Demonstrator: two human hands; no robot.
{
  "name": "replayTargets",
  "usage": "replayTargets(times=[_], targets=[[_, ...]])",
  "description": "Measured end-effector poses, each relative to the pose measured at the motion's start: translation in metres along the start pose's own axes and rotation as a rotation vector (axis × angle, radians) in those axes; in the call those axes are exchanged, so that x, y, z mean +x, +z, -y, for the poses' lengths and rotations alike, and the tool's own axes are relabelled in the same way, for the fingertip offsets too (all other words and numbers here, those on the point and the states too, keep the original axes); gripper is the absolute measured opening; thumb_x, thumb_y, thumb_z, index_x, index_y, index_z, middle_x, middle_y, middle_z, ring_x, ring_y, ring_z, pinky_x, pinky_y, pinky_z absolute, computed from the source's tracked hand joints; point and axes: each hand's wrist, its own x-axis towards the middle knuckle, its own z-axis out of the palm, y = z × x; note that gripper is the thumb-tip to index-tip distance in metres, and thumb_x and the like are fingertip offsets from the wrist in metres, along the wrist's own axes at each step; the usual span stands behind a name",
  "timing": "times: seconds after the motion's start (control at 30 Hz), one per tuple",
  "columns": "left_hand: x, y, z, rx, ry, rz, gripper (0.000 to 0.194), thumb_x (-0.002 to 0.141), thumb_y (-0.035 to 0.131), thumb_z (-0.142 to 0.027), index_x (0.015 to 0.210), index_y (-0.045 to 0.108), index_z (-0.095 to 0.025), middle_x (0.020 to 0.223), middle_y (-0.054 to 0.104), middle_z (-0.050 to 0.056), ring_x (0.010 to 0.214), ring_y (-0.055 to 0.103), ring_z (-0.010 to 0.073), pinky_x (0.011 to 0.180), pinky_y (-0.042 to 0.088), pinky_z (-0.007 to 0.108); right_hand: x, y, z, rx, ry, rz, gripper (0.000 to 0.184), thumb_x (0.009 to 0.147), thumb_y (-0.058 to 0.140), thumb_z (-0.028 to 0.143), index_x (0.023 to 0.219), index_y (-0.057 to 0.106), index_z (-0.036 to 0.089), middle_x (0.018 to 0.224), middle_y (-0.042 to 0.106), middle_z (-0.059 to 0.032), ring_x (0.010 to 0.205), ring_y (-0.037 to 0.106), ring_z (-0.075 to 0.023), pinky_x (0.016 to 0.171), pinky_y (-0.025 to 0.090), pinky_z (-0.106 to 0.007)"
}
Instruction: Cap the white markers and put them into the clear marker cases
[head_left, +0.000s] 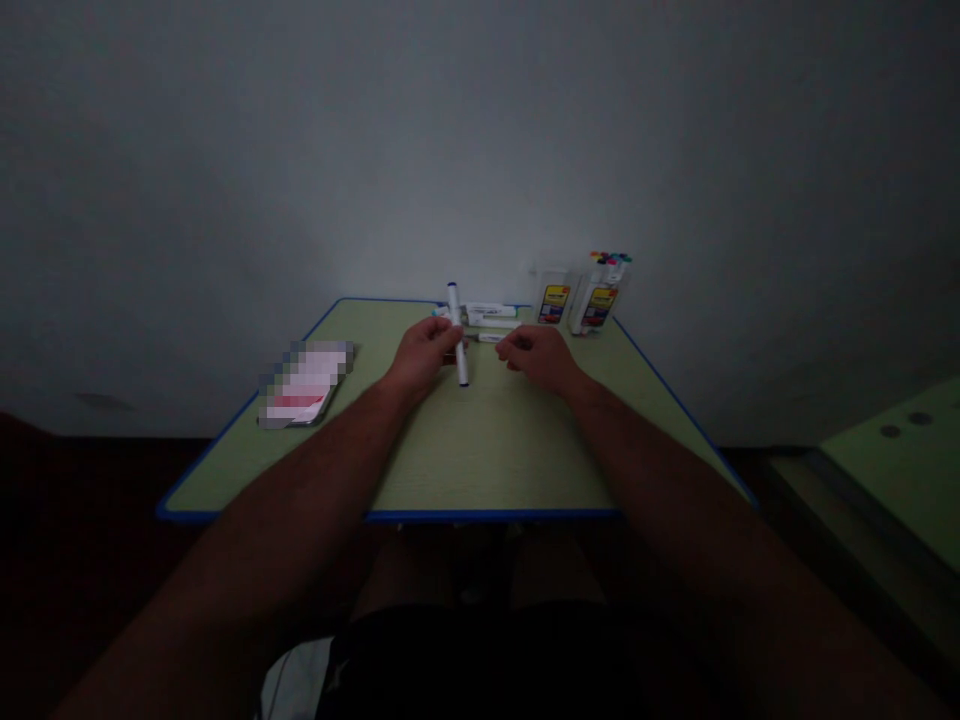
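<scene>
A white marker (458,345) with dark blue ends stands nearly upright in my left hand (426,352), pinched between thumb and fingers above the table. To its right, my right hand (541,356) is held with its fingers loosely curled and the tips drawn together. Nothing shows between those fingers. Just beyond the fingertips of the right hand, a white marker (491,338) lies on the table. Behind it lie more white markers (491,311), side by side and partly hidden by the held marker and my left hand.
The pale green table (487,460) has a blue edge. At the back right stand a clear marker case (553,298) and a second case (598,305) with several colored-capped markers inside. A phone-like flat object (307,385), blurred out, lies at the left. A grey wall (450,150) rises behind.
</scene>
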Motion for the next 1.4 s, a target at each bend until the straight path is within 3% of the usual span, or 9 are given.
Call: replayTargets(times=[0.13,0.27,0.43,0.63,0.97,1.17,1.3,1.4], targets=[[-0.004,0.001,-0.003,0.119,0.034,0.069,0.017,0.082,0.070,-0.031,0.080,0.059,-0.018,0.063,0.059,-0.002,0.051,0.055,0.0107,0.050,0.043,0.023,0.001,-0.001,0.002,0.142,0.040,-0.051,0.016,0.083,0.070,0.028,0.071,0.070,0.017,0.063,0.069,-0.0009,0.050,0.061,-0.0100,0.052,0.047,-0.022],[-0.006,-0.001,-0.004,0.297,0.101,0.140,0.015,0.080,0.070,-0.028,0.087,0.068,-0.016,0.063,0.061,-0.001,0.052,0.054,0.0101,0.052,0.042,0.023,0.002,-0.003,0.005,0.284,0.087,-0.109,0.017,0.081,0.072,0.032,0.075,0.069,0.017,0.066,0.071,-0.0017,0.049,0.059,-0.0092,0.047,0.046,-0.021],[-0.006,-0.002,-0.002,0.442,0.094,0.174,0.024,0.079,0.072,-0.031,0.096,0.075,-0.015,0.062,0.062,0.000,0.053,0.053,0.0107,0.052,0.041,0.024,0.004,-0.004,0.003,0.437,0.138,-0.114,0.027,0.069,0.082,0.039,0.080,0.070,0.017,0.067,0.071,-0.0013,0.047,0.057,-0.0096,0.044,0.047,-0.022],[-0.009,-0.001,-0.005,0.534,0.090,0.159,0.029,0.077,0.072,-0.034,0.099,0.078,-0.015,0.066,0.065,0.001,0.055,0.052,0.0112,0.053,0.041,0.025,0.005,-0.004,0.000,0.530,0.156,-0.130,0.032,0.064,0.084,0.043,0.076,0.068,0.017,0.065,0.069,-0.0001,0.048,0.056,-0.0091,0.045,0.049,-0.022],[0.001,-0.007,0.004,0.576,0.142,0.066,0.023,0.074,0.073,-0.032,0.094,0.080,-0.021,0.066,0.067,0.000,0.060,0.055,0.0147,0.059,0.044,0.027,0.015,-0.020,-0.006,0.692,0.278,-0.305,0.023,0.073,0.078,0.033,0.079,0.061,0.019,0.070,0.067,0.0021,0.055,0.062,-0.0095,0.048,0.052,-0.020],[0.002,-0.007,0.005,0.743,0.193,0.125,0.031,0.073,0.072,-0.025,0.103,0.080,-0.022,0.087,0.076,0.005,0.075,0.065,0.0192,0.077,0.051,0.033,0.014,-0.029,0.003,0.779,0.322,-0.401,0.012,0.078,0.072,0.024,0.082,0.061,0.019,0.071,0.067,0.0026,0.059,0.065,-0.0102,0.049,0.054,-0.020],[0.003,-0.009,0.007,0.898,0.231,0.218,0.041,0.076,0.072,-0.033,0.116,0.077,-0.023,0.113,0.075,0.011,0.097,0.069,0.0270,0.094,0.050,0.040,0.017,-0.041,0.005,0.847,0.335,-0.486,0.004,0.082,0.064,0.021,0.081,0.062,0.018,0.066,0.064,0.0029,0.056,0.063,-0.0097,0.047,0.052,-0.019],[0.003,-0.010,0.008,1.011,0.243,0.272,0.045,0.078,0.069,-0.037,0.120,0.075,-0.022,0.122,0.073,0.012,0.111,0.067,0.0307,0.100,0.047,0.041,0.022,-0.053,0.005,0.856,0.345,-0.572,0.004,0.083,0.061,0.019,0.080,0.060,0.018,0.064,0.062,0.0031,0.052,0.060,-0.0084,0.046,0.051,-0.018]])
